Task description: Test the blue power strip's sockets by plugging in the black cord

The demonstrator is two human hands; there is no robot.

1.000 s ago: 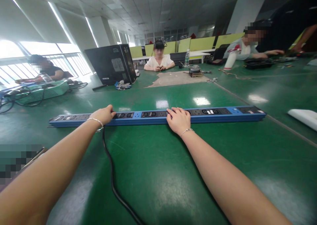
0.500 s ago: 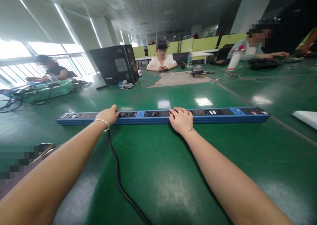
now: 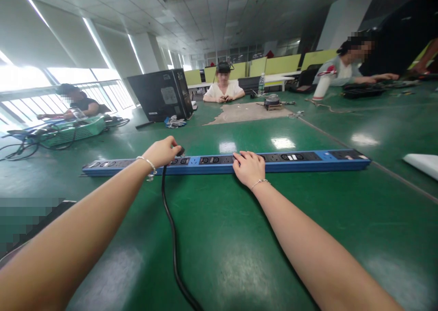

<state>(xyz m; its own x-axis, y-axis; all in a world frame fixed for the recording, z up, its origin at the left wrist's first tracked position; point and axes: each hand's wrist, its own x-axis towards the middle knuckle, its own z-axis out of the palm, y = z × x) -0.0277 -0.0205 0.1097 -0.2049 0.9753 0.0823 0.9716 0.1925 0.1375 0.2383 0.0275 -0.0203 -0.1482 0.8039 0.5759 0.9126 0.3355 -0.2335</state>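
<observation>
Pinching a black plug (image 3: 181, 151), the left hand (image 3: 162, 151) is at eleven o'clock; the right hand (image 3: 249, 168), unclenched, rests on the power strip (image 3: 212, 165) at twelve.

Both arms stretched forward, left hand (image 3: 164, 150) pinched, right hand (image 3: 250, 168) palm-down, fingers (image 3: 243, 155) slightly spread.

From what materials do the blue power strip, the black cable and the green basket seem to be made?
Power strip: satin blue, probably coated metal, from its straight ridged side.
Cable: smooth black rubber or plastic, by its soft sheen and flowing bend.
Basket: likely moulded plastic, semi-gloss, by its perforated, evenly green wall.
</observation>
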